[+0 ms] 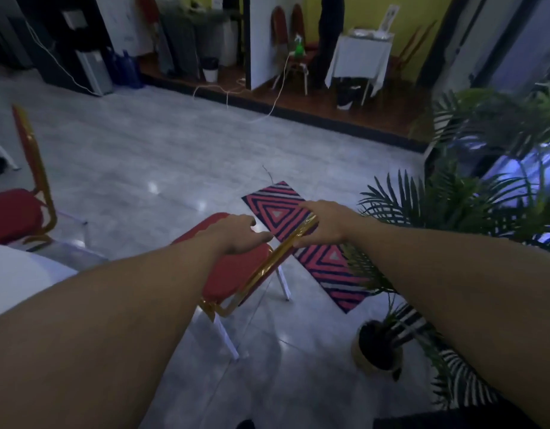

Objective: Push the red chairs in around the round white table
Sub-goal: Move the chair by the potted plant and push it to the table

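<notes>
We have one wide-angle view, from the head, facing forward and down over both forearms, close to the hands [245,233], with the floor [162,156] stretching beyond.

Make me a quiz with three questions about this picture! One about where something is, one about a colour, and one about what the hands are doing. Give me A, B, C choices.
1. Where is the patterned rug?
A. On the floor beyond the near red chair
B. On the white table
C. Hanging on a wall

2. What colour is the frame of the near red chair?
A. Black
B. Gold
C. Blue

3. What are the hands doing?
A. Both hang empty at the sides
B. The left hand is on the seat and the right hand is on the top of the backrest
C. Both hold the potted palm

Answers:
1. A, the rug lies flat on the tiles past the chair.
2. B, the backrest rail shines gold.
3. B, each hand touches that part of the chair.
</notes>
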A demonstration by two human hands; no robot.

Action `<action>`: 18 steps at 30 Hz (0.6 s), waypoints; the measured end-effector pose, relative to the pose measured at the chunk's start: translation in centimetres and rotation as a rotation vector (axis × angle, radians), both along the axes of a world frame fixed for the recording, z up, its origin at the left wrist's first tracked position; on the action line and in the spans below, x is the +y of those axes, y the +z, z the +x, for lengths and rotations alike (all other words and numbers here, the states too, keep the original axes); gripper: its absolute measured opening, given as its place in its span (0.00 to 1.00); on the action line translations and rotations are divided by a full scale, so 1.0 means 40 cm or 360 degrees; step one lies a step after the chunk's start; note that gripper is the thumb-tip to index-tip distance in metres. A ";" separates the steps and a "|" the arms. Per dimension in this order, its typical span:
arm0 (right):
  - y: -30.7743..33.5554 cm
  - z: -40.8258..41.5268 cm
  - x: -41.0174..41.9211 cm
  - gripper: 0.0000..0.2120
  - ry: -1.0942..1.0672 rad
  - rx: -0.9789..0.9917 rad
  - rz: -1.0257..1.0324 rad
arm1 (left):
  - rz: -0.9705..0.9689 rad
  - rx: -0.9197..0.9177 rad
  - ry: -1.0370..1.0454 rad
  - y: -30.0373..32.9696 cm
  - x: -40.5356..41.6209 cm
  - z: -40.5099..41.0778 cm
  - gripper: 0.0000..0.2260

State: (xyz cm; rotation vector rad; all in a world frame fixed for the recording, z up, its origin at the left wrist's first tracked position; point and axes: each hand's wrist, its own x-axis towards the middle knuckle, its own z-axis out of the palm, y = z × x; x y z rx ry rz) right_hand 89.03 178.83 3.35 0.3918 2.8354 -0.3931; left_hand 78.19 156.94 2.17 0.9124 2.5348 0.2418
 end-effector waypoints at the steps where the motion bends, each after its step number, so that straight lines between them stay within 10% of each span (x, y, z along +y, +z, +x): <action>1: -0.014 -0.020 0.019 0.60 0.0014 0.0001 -0.0023 | -0.0015 -0.0020 0.0004 -0.008 0.017 -0.010 0.40; 15: -0.222 -0.284 0.278 0.56 0.0769 -0.0362 0.0179 | -0.0257 -0.0684 0.0358 -0.220 0.249 -0.057 0.57; 18: -0.282 -0.322 0.317 0.49 0.0930 -0.0465 0.0160 | -0.0279 -0.0673 0.0387 -0.258 0.300 -0.053 0.43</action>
